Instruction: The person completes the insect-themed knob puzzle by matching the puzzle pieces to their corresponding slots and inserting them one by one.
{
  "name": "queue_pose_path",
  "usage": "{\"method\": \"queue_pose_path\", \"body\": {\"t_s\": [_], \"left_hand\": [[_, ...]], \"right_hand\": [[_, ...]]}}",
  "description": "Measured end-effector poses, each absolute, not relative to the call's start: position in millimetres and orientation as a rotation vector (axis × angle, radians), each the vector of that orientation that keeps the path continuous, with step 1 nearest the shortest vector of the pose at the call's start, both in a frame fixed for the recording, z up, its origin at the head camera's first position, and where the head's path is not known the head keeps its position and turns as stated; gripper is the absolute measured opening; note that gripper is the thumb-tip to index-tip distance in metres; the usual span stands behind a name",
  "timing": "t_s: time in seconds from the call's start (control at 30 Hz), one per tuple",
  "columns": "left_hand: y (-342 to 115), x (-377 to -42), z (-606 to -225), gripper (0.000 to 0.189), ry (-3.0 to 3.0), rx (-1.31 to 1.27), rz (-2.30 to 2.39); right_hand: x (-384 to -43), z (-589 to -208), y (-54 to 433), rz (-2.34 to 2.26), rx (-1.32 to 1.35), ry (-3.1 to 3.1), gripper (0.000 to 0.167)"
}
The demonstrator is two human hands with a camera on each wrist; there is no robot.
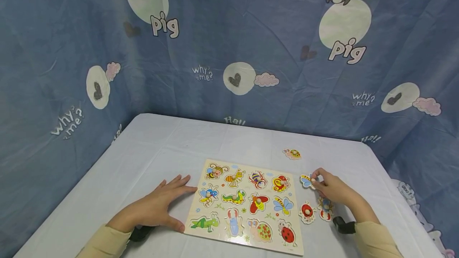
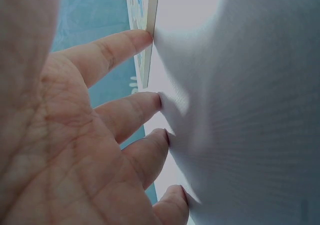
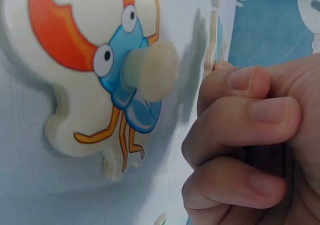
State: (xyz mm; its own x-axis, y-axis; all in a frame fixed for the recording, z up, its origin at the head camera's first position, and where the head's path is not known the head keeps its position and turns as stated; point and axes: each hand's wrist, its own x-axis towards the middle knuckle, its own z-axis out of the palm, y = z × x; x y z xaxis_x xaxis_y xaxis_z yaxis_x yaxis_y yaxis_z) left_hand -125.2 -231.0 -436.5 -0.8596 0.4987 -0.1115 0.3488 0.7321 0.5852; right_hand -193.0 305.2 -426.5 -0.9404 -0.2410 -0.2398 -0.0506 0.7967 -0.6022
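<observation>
My left hand (image 1: 157, 206) lies spread at the left edge of a wooden insect puzzle board (image 1: 215, 237), thumb near its lower left corner. In the left wrist view one fingertip (image 2: 145, 37) touches the board's side; the other fingers rest on the cloth. Right of the board, my right hand (image 1: 335, 189) pinches a dragonfly puzzle piece (image 1: 305, 181) with blue wings; its knob is hidden by the fingers. Below that hand lie a ladybug piece (image 1: 307, 213) and a stag beetle piece (image 1: 326, 206). The stag beetle's round knob (image 3: 157, 71) shows large in the right wrist view.
A snail piece (image 1: 292, 154) lies beyond the board's upper right corner. Several knobbed insect pieces sit in the board, among them a spider (image 1: 257, 179) and a caterpillar (image 1: 234, 197). White cloth (image 1: 161, 146) covers the table; a blue printed curtain (image 1: 201, 102) hangs behind.
</observation>
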Motion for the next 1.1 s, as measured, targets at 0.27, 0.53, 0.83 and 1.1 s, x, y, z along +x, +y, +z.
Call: {"method": "queue_pose_path", "body": {"t_s": [0.27,0.53,0.83,1.1], "left_hand": [[-231,-125,-437,0.107,2.677,0.669,0.827],[-231,-125,-438,0.107,2.675,0.667,0.826],[-231,-126,-437,0.107,2.668,0.66,0.827],[-231,-125,-436,0.107,2.664,0.662,0.828]], "right_hand": [[-184,-424,303,-0.912,-0.204,2.681,0.021],[-175,-419,294,-0.954,-0.205,2.647,0.021],[-165,-419,283,-0.978,-0.206,2.623,0.021],[-159,-422,276,-1.009,-0.233,2.572,0.022]]}}
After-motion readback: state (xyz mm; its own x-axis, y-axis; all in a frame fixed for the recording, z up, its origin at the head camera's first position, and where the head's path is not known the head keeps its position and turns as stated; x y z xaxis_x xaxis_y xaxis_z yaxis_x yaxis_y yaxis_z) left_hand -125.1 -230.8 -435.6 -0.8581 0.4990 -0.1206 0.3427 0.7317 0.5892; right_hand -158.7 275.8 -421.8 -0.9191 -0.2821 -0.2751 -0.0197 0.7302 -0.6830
